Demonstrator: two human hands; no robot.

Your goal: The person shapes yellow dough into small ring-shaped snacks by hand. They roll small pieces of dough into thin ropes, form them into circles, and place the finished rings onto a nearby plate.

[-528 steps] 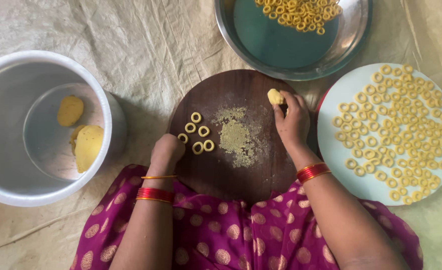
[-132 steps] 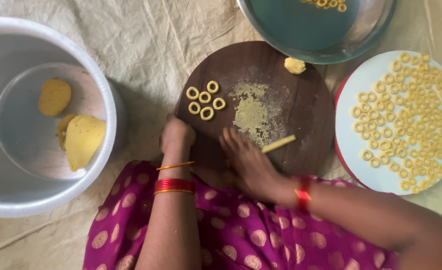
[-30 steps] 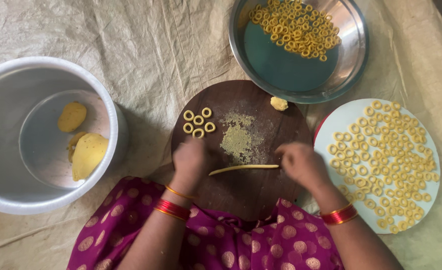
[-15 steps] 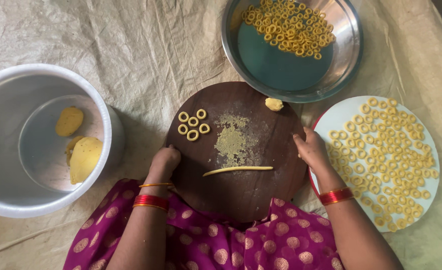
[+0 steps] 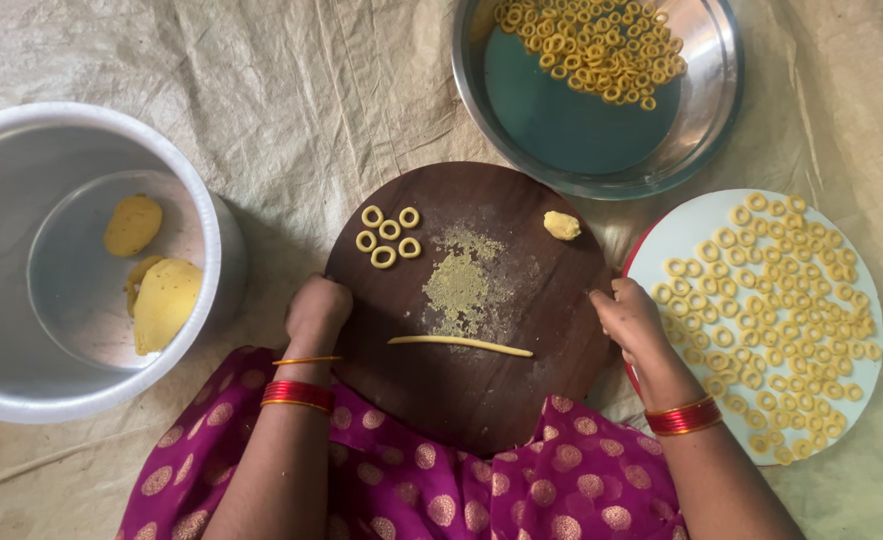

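Note:
A round dark wooden board (image 5: 481, 400) lies in front of me. On it rests a thin yellow dough rope (image 5: 459, 345), several small dough rings (image 5: 386, 232), a patch of crumbs (image 5: 458, 280) and a small dough lump (image 5: 561, 225). My left hand (image 5: 316, 310) is curled at the board's left edge. At the board's right edge my right hand (image 5: 629, 318) rests with its fingers bent. Neither hand touches the dough rope, and neither visibly holds anything.
A large metal pot (image 5: 1, 200) at the left holds pieces of yellow dough (image 5: 161, 300). A steel basin (image 5: 711, 100) at the top right and a white plate (image 5: 681, 240) at the right hold several dough rings. Beige cloth (image 5: 291, 90) covers the floor.
Both hands have left the rolled dough rope and drawn outward to the board's left and right edges. The rope stays lying on the board.

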